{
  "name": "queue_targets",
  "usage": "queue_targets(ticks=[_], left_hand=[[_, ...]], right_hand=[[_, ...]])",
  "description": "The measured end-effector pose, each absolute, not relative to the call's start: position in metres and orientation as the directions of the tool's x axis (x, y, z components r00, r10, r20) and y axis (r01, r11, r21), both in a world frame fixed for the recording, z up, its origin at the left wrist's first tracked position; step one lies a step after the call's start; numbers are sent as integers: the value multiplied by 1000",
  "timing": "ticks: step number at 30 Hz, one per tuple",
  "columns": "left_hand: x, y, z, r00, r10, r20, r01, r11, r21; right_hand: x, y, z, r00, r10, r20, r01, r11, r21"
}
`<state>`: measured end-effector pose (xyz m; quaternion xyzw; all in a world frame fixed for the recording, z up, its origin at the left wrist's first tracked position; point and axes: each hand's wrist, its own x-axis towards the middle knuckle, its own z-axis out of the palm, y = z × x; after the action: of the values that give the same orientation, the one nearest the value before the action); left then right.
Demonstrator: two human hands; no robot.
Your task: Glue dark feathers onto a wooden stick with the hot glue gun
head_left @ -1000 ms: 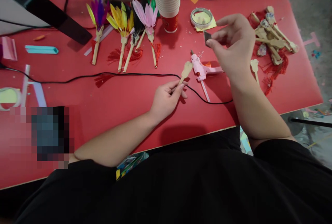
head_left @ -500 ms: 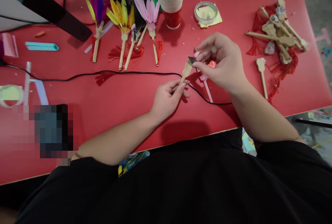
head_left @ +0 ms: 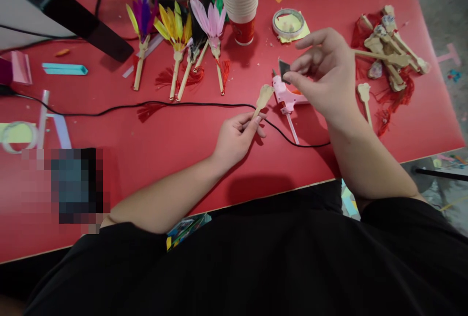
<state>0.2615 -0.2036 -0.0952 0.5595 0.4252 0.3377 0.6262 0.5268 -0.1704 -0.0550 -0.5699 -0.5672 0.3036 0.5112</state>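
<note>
My left hand (head_left: pixel 237 135) is closed around the thin end of a small wooden stick (head_left: pixel 263 97), whose wider, scalloped head points up and to the right. Between thumb and fingertips, my right hand (head_left: pixel 323 74) pinches a small, flat, dark piece (head_left: pixel 283 69); I cannot tell whether it is a blade or sandpaper. That piece is held above and apart from the stick's head. Just below my right hand lies a pink glue gun (head_left: pixel 287 94) with a clear glue stick coming out of its back, its handle partly hidden by the hand.
Several feather-topped wooden sticks (head_left: pixel 176 55) with red tassels lie behind. Stacked paper cups (head_left: pixel 239 1) hold more feathers. A tape roll (head_left: pixel 288 24) rests on yellow paper. A pile of wooden sticks (head_left: pixel 393 52) is at right. A black cable (head_left: pixel 164 104) crosses the red table (head_left: pixel 164 145).
My right hand has moved up and right, taking the dark piece away from the stick's head. More of the glue gun shows. My left hand has stayed nearly still with the stick.
</note>
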Motion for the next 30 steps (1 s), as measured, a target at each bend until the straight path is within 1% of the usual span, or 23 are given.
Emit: queue_targets(ticks=[6,13,18,22,27,30], left_hand=[[263,-205,-92,412,894,-176,48,171,984],[265,-208,-92,427,890,-163,68,148,987],[265,-210,-92,422,889,-175,106,144,984],[264,-207,-92,431,884,-182,98,154,983],[263,-204,-93,427,883,-196,87,175,981],[263,-204,-93,428,881,-201,82,183,980]], right_hand=[[499,-189,-55,71,980,184,311,154,-938],[491,-197,-49,56,975,216,463,166,-871],[495,-197,-42,53,979,194,546,134,-827],[497,-194,-41,69,980,186,522,124,-844],[502,-189,-44,201,952,230,455,117,-883],[504,-187,-43,218,950,222,418,115,-901]])
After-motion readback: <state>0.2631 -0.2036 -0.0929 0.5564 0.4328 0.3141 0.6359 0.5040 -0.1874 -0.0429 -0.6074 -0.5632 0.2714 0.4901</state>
